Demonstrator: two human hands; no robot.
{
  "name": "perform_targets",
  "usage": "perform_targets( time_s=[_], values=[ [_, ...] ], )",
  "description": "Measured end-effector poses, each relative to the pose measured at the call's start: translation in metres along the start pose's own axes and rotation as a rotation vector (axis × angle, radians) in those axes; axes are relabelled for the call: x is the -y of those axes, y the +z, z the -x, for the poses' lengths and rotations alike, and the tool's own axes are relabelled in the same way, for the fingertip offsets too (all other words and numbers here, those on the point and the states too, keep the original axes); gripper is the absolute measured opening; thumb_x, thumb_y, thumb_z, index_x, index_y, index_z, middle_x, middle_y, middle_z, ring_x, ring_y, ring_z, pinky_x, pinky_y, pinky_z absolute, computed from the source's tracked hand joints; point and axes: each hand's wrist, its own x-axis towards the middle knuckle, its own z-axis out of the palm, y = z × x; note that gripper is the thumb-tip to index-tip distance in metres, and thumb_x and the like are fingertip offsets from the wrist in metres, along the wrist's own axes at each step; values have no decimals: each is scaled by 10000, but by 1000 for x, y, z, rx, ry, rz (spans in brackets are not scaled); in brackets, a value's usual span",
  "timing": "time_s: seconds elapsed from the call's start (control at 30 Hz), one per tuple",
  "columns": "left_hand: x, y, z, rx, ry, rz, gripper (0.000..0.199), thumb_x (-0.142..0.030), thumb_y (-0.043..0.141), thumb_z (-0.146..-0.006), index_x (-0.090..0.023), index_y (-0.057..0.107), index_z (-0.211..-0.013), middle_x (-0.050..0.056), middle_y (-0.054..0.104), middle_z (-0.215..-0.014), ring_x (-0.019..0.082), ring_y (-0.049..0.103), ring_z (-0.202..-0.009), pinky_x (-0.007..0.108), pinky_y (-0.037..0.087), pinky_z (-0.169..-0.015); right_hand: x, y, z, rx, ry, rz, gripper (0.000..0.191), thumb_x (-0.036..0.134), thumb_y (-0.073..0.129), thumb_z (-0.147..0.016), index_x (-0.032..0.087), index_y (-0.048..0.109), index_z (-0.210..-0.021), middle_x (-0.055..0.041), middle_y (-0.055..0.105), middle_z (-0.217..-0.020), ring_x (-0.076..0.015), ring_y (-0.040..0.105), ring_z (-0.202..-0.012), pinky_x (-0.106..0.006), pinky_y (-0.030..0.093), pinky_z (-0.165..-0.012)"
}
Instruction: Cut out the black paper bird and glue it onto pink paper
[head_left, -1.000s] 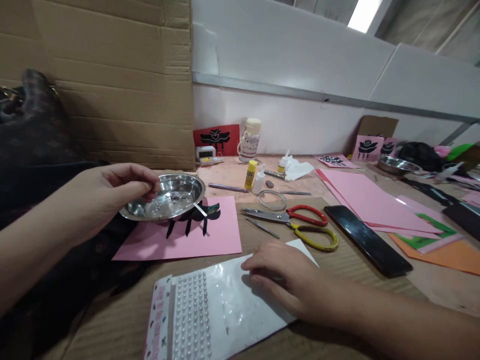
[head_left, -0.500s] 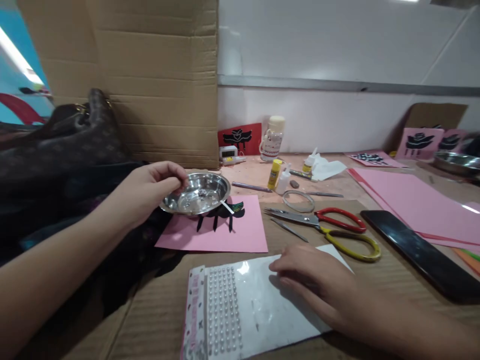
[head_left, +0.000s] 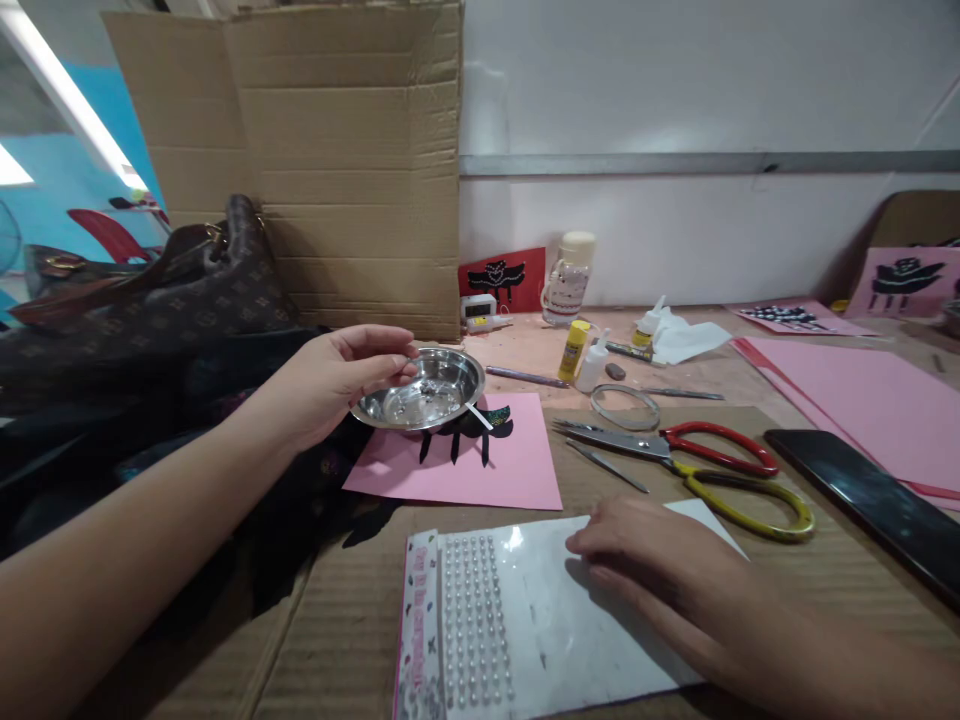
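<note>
My left hand [head_left: 341, 385] hangs over the left side of a shiny steel bowl [head_left: 469, 385]. Thumb and fingertips are drawn together in a pinch; whatever may be between them is too small to see. Small bits lie inside the bowl, and a narrow white strip [head_left: 478, 416] pokes out at its right rim. Partly covered by the bowl is a pink card [head_left: 525, 475] bearing a black cut-out shape [head_left: 491, 428]. My right hand [head_left: 652, 570] rests with loosely bent fingers on a clear-and-white pack of stick-on pearls [head_left: 476, 620], holding nothing visible.
Right of the card lie red-and-yellow scissors [head_left: 720, 450], a pointed tool [head_left: 607, 467], a bangle-like ring [head_left: 625, 407] and a black phone [head_left: 862, 500]. Behind stand a glue stick [head_left: 574, 350] and a white bottle [head_left: 592, 365]. A brown bag [head_left: 225, 285] fills the left.
The view has turned slightly left, so everything sits further right. My left hand's fingertips have moved a little further over the bowl. The right hand stays on the pearl pack.
</note>
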Motion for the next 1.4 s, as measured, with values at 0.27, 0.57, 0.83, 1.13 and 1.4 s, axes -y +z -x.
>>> perform_targets(
  time_s=[0.27,0.57,0.83,1.13,1.4],
  values=[
    [0,1,2,35,2,19,284,-189,905,-604,-197,781,-860,17,788,-815,154,745,-759,239,601,-707,2,-3,-2,57,11,-4,193,266,524,-1051,255,710,-1001,-26,768,-930,-186,718,-843,-311,593,-759],
    [0,2,2,27,12,32,287,-159,902,-643,-196,764,-892,31,811,-874,194,780,-881,317,628,-868,4,-4,-2,76,14,-5,194,266,526,-1048,257,715,-1004,-36,766,-931,-199,714,-841,-325,598,-759],
    [3,0,0,9,19,70,308,-151,896,-638,-189,757,-911,40,819,-948,201,792,-875,333,646,-855,5,-5,-3,92,20,14,221,231,503,-1043,236,719,-994,-32,764,-933,-189,703,-846,-315,579,-770],
    [3,2,-2,-21,29,93,256,-141,869,-661,-207,757,-881,13,790,-841,195,787,-850,340,641,-884,2,-1,2,22,-121,24,203,202,505,-1044,205,708,-1057,-51,749,-948,-182,681,-873,-305,548,-788],
    [2,1,-1,-11,62,40,319,-163,873,-555,-211,768,-853,1,773,-786,134,707,-726,209,568,-655,-1,1,3,56,-88,34,183,213,509,-1048,196,691,-1056,-57,735,-954,-197,648,-887,-321,520,-805]
  ],
)
